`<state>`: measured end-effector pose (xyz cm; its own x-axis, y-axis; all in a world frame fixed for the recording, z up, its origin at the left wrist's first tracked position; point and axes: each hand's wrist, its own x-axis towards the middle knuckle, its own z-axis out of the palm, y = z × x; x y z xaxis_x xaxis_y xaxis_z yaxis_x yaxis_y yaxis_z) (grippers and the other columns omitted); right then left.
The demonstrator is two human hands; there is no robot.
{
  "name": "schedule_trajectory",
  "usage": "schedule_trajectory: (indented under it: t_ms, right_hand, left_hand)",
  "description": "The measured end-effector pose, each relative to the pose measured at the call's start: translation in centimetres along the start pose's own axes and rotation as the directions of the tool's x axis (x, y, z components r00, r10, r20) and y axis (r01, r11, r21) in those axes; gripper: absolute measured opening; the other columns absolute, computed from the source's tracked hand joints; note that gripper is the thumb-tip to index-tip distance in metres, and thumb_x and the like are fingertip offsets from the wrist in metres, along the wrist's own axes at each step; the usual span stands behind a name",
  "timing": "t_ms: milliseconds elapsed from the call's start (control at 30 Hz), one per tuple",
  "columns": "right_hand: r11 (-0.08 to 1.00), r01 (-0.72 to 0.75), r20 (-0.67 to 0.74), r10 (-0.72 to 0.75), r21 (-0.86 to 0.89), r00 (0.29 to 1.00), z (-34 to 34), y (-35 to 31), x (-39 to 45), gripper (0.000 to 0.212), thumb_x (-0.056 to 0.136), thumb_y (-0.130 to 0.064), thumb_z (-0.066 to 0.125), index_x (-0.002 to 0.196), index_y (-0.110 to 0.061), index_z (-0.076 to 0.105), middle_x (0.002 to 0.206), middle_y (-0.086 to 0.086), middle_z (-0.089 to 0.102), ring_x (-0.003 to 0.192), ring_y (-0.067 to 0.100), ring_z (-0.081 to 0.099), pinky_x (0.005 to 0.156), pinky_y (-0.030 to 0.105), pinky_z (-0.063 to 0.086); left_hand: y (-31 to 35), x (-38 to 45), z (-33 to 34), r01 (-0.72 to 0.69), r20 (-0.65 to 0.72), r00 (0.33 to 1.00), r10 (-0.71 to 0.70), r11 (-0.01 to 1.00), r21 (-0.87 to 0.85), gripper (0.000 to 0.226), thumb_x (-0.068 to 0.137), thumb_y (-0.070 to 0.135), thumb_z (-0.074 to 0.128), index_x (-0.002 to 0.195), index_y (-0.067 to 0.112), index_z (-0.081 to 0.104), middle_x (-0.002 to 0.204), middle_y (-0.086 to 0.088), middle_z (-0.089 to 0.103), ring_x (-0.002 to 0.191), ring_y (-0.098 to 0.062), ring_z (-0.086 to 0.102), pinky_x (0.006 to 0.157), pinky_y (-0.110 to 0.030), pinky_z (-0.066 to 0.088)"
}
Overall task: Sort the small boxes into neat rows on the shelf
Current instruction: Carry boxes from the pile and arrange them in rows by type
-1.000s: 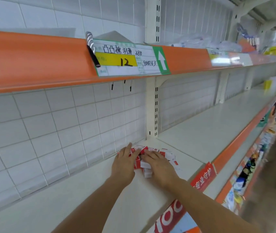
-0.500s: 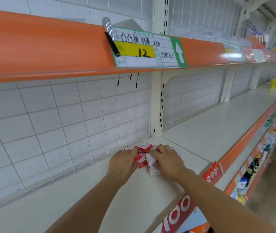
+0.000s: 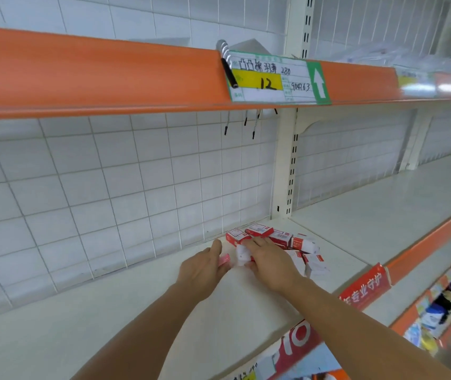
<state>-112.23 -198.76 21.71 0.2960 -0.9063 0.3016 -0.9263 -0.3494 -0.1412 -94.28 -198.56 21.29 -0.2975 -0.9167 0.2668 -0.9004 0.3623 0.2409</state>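
- The small boxes (image 3: pixel 279 242) lie in a loose heap at the back edge of the shelf (image 3: pixel 136 319), beside the upright post (image 3: pixel 287 160).
- The left hand (image 3: pixel 205 270) holds one box (image 3: pixel 224 260), likely to start a row.
- The right hand (image 3: pixel 268 261) curls over a white box (image 3: pixel 242 255), probably to draw it out of the heap.

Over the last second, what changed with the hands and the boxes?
The left hand drew back from the pile toward the shelf front and now holds one small box apart from the rest. The right hand shifted onto a white box at the pile's near-left edge. The other boxes remain a loose heap by the upright post, not yet in rows.
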Motion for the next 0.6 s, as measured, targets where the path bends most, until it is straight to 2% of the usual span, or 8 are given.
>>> schedule_trajectory:
  t_ms: [100, 233, 400, 600]
  right_hand:
    - [0.998, 0.063, 0.028, -0.064, 0.027, 0.998, 0.2, -1.4, -0.2, 0.056, 0.095, -0.028, 0.050, 0.146, -0.020, 0.029, 0.144, 0.002, 0.040, 0.131, 0.021, 0.036, 0.100, 0.035, 0.038]
    - [0.989, 0.133, 0.051, -0.137, 0.061, 0.989, 0.2, -3.0, -1.1, 0.051, 0.097, -0.028, 0.048, 0.144, -0.020, 0.032, 0.140, 0.001, 0.043, 0.128, 0.021, 0.038, 0.096, 0.036, 0.041]
    - [0.967, 0.233, 0.057, -0.239, 0.103, 0.969, 0.3, -5.0, -2.6, 0.050, 0.097, -0.026, 0.047, 0.144, -0.019, 0.031, 0.140, 0.002, 0.043, 0.127, 0.021, 0.038, 0.092, 0.035, 0.041]
    - [0.906, 0.372, 0.068, -0.392, 0.203, 0.918, 0.7, -9.3, -4.4, 0.048, 0.097, -0.029, 0.047, 0.142, -0.020, 0.036, 0.137, 0.000, 0.046, 0.125, 0.019, 0.040, 0.092, 0.032, 0.040]
  left_hand:
    - [-0.3, -1.6, -0.2, 0.100, 0.029, 0.995, -0.101, 0.994, 0.036, 0.033, 0.099, 0.049, 0.028, 0.103, 0.017, 0.035, 0.101, -0.002, 0.060, 0.092, -0.025, 0.056, 0.071, -0.034, 0.041]
    - [-0.9, -4.1, -0.7, 0.199, 0.062, 0.977, -0.203, 0.978, 0.068, 0.038, 0.099, 0.047, 0.030, 0.112, 0.015, 0.045, 0.112, -0.002, 0.052, 0.106, -0.022, 0.049, 0.080, -0.032, 0.040]
    - [-0.9, -8.1, -2.1, 0.311, -0.009, 0.950, -0.311, 0.945, 0.099, 0.039, 0.098, 0.044, 0.040, 0.124, 0.015, 0.046, 0.119, -0.003, 0.044, 0.111, -0.020, 0.044, 0.086, -0.033, 0.044]
    - [-0.9, -14.5, -4.4, 0.473, -0.093, 0.881, -0.464, 0.871, 0.130, 0.040, 0.093, 0.043, 0.051, 0.127, 0.023, 0.046, 0.122, 0.000, 0.042, 0.114, -0.018, 0.040, 0.081, -0.030, 0.043]
